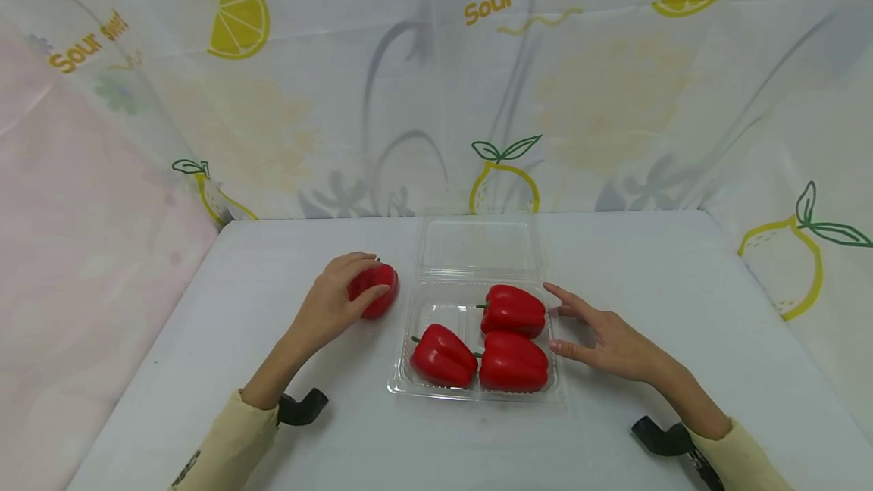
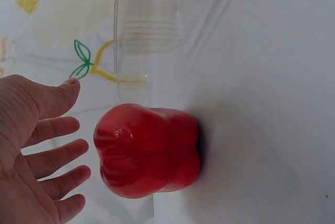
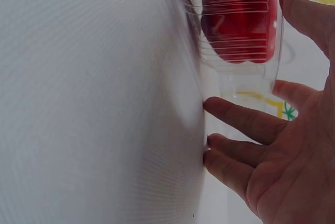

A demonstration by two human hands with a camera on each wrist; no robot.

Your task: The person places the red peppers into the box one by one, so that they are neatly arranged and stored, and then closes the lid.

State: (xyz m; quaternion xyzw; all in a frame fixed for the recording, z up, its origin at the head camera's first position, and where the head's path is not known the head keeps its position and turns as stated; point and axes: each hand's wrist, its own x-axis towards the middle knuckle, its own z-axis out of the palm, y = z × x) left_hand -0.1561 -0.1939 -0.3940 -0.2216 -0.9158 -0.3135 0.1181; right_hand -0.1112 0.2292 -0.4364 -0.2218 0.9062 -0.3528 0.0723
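Observation:
My left hand (image 1: 339, 292) hovers over a red bell pepper (image 2: 149, 150) that sits on the white table left of the box. In the left wrist view the fingers (image 2: 56, 158) are spread and a gap shows between them and the pepper. A clear plastic clamshell box (image 1: 401, 377) lies with its lid (image 1: 477, 245) folded back. Inside are three more red bell peppers: one front left (image 1: 443, 356), one front right (image 1: 514, 362), one behind it (image 1: 513, 311). At the box's right rim is my right hand (image 1: 609, 338), its fingers straight and thumb tip right at the rim.
The white table (image 1: 170, 370) runs up to a fabric backdrop (image 1: 436, 97) printed with lemons, with more cloth at both sides. Black wrist mounts (image 1: 303, 408) stick out beside both forearms, near the table surface.

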